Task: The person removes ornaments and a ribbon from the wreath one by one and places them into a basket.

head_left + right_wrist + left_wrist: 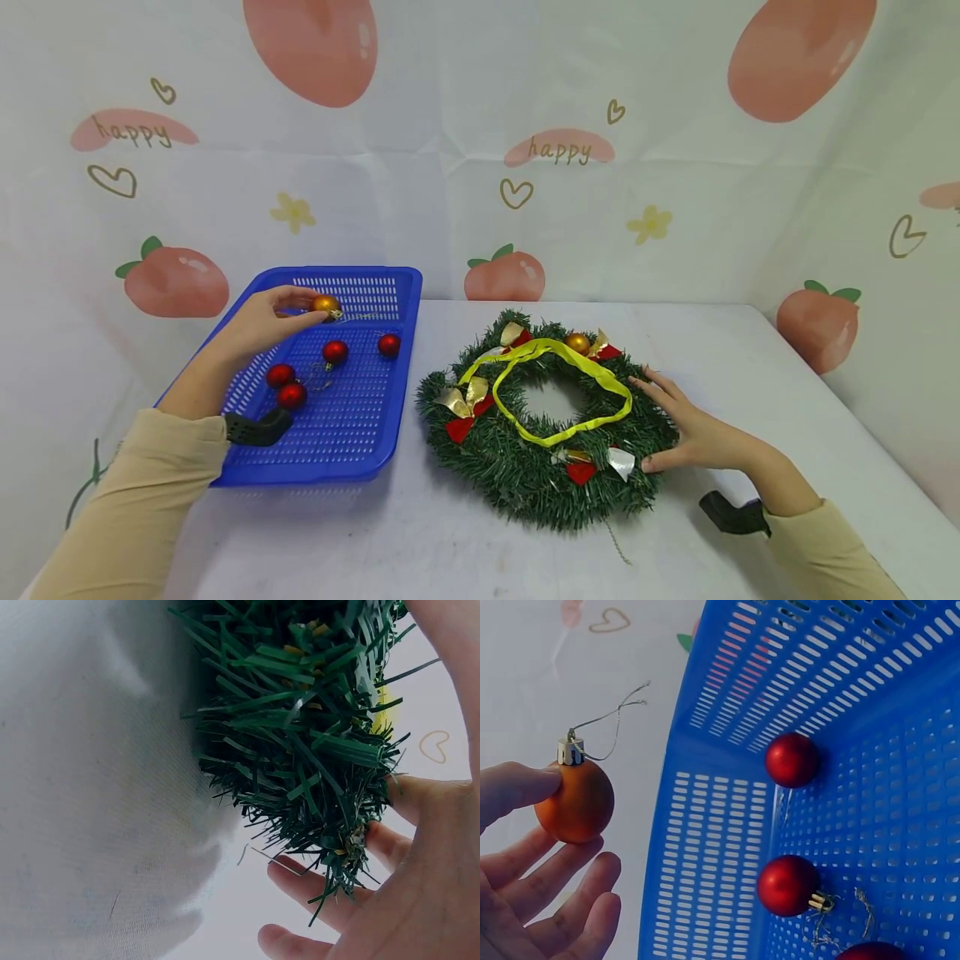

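Note:
My left hand (258,329) pinches a gold Christmas ball (326,305) between thumb and fingers, over the back of a blue basket (403,367). The left wrist view shows this ball's silver cap and thin hanging string, with the left hand's fingers (555,874) under it. On the right, my right hand (705,435) rests its spread fingers against the side of a green wreath (480,454). Up close in the right wrist view, the fingertips touch the wreath's tinsel needles. A yellow ribbon (517,417) lies looped on top of the wreath.
Several red balls (335,352) lie inside the basket, some with strings. Bows (468,396) in gold and red, plus another gold ball (577,342), sit on the wreath. A thin cord (617,542) trails from its front edge. A printed cloth (442,225) hangs behind the white table.

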{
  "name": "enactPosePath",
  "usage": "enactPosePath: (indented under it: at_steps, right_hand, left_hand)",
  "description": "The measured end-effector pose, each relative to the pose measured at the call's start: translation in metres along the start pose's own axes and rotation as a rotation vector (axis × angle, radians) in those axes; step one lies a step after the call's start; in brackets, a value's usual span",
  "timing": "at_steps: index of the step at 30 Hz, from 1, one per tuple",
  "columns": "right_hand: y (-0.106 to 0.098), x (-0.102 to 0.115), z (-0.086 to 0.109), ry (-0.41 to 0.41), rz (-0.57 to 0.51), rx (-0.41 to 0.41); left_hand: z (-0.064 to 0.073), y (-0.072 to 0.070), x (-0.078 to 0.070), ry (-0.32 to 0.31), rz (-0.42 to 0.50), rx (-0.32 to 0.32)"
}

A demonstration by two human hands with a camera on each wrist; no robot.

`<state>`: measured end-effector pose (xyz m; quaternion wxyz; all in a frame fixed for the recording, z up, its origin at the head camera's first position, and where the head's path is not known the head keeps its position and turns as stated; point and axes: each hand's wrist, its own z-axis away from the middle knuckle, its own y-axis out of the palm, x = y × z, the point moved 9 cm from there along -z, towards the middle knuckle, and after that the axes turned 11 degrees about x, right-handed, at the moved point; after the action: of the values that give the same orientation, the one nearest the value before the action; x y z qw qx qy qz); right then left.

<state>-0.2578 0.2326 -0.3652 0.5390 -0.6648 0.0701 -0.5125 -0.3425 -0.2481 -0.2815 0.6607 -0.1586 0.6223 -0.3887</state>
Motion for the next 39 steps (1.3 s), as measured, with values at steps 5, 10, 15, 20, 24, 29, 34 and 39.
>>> enactPosePath:
  at_steps: [5, 10, 15, 20, 24, 29, 34, 39]
  right_hand:
    - [0.001, -0.001, 0.0, -0.003, -0.001, -0.001]
    - [0.001, 0.0, 0.0, -0.003, -0.003, 0.001]
    - [0.001, 0.001, 0.0, -0.002, -0.006, 0.001]
    - [0.001, 0.002, 0.001, -0.001, -0.007, 0.001]
    - [0.0, 0.002, 0.002, -0.012, 0.002, 0.0]
    - [-0.001, 0.002, 0.002, -0.014, 0.009, 0.002]
    - [-0.001, 0.002, 0.002, -0.007, 0.009, 0.006]
    - [-0.001, 0.001, 0.001, 0.002, 0.004, 0.001]
  left_hand:
    - [0.001, 0.001, 0.004, -0.021, -0.016, 0.02]
    - [0.002, -0.001, 0.006, -0.036, -0.075, 0.026]
    - [0.002, -0.001, 0.009, -0.053, -0.109, 0.038]
    - [0.003, -0.001, 0.013, -0.062, -0.108, 0.05]
    - [0.002, 0.001, 0.015, -0.068, -0.127, 0.065]
    - [0.001, 0.002, 0.018, -0.074, -0.176, 0.081]
    - [-0.001, 0.002, 0.019, -0.058, -0.192, 0.086]
    - [-0.002, 0.002, 0.019, -0.051, -0.195, 0.091]
